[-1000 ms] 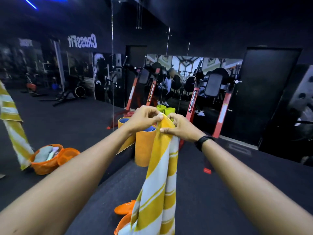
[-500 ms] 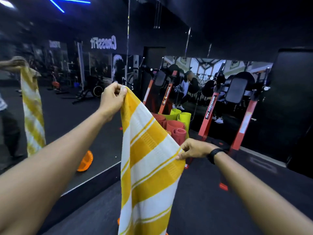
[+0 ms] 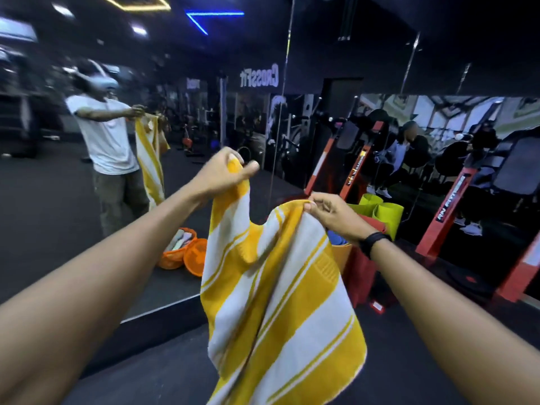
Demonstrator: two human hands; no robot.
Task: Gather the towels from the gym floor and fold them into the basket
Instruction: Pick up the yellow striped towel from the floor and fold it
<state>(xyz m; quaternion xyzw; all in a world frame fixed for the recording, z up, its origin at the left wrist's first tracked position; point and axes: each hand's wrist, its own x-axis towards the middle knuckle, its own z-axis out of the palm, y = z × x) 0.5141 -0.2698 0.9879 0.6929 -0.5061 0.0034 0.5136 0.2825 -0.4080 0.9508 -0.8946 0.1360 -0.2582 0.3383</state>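
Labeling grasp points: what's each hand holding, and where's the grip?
Both hold the yellow-and-white striped towel by its top edge. The left hand pinches one upper corner; the right hand pinches the other, lower down. The towel hangs between them.

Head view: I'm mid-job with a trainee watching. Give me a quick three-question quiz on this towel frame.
1. True or false: only the right hand holds the yellow-and-white striped towel.
2. Which hand is higher? A) left hand B) right hand
3. Fill in: the orange basket seen in the mirror already holds ____.

Key
1. False: each hand pinches a spot on the top edge.
2. A
3. Folded towels, it seems; detail is too small to be sure.
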